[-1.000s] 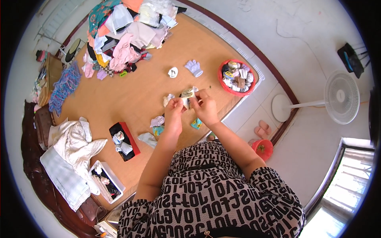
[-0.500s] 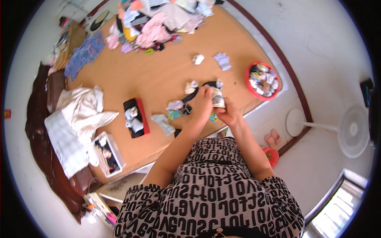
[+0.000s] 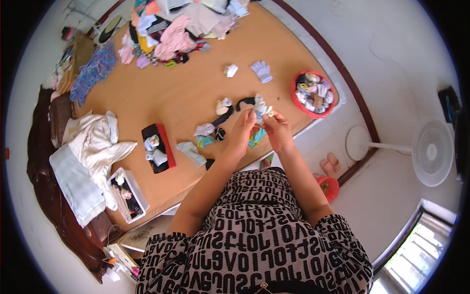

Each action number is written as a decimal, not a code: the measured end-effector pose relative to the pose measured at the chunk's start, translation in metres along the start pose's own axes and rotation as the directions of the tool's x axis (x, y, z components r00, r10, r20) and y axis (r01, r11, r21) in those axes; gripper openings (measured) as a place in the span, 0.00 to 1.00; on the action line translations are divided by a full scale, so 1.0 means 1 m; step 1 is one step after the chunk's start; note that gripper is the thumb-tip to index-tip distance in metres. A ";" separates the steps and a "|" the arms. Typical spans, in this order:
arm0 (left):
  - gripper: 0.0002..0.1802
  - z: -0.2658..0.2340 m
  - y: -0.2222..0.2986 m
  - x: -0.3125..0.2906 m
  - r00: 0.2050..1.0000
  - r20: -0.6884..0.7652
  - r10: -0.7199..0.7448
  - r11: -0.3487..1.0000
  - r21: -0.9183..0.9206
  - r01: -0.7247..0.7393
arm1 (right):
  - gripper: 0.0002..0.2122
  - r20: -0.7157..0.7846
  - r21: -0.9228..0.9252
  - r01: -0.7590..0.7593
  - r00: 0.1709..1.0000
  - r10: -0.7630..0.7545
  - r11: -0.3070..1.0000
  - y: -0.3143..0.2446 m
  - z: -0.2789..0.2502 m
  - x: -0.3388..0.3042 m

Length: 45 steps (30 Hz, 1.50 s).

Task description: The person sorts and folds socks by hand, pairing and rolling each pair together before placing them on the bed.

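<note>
Both your forearms reach forward from the black-and-beige printed short sleeves and converge over the flat, light-brown bed surface (image 3: 147, 98), near its edge. Your left hand (image 3: 242, 129), fingers pointing away from you, holds the side of a small, pale, crumpled sock-like cloth (image 3: 261, 109); your right hand (image 3: 278, 129) bends inward, pinching its other side with thumb and fingertips. Your fingers cover the cloth's lower part, so its full shape is unclear. Your hands partly hide a turquoise cloth piece (image 3: 256, 138), and the upper edge crops the multicoloured clothes heap (image 3: 176, 36).
</note>
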<state>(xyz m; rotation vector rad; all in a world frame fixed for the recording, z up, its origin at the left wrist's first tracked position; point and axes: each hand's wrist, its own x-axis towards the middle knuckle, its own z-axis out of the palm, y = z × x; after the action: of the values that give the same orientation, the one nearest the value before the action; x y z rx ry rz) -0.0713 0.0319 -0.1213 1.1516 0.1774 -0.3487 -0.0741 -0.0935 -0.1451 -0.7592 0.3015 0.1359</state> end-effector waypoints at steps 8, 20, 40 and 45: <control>0.17 0.015 -0.044 0.026 0.991 -0.022 0.133 0.892 0.438 -0.110 | 0.18 -0.308 -0.308 -0.047 0.950 -0.053 0.950 -0.014 -0.017 -0.008; 0.17 0.077 -0.134 0.062 0.962 0.155 -0.226 0.783 0.617 0.084 | 0.11 -0.433 -0.891 -0.240 0.706 -0.560 0.386 -0.081 -0.281 0.100; 0.11 -0.033 -0.233 0.034 0.855 -0.328 -0.402 0.775 0.375 0.508 | 0.12 0.188 -0.962 -0.048 0.594 -0.782 -0.269 -0.049 -0.283 0.153; 0.12 -0.054 -0.266 0.021 0.808 -0.367 -0.460 0.780 0.268 0.566 | 0.08 0.272 -0.948 0.294 0.947 -0.168 0.125 0.061 -0.234 0.132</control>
<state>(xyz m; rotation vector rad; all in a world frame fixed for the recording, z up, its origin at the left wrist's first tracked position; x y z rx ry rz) -0.1453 -0.0184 -0.3784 1.5182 0.7223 -0.7326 -0.0144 -0.2107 -0.3866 -2.1716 -0.0851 0.0494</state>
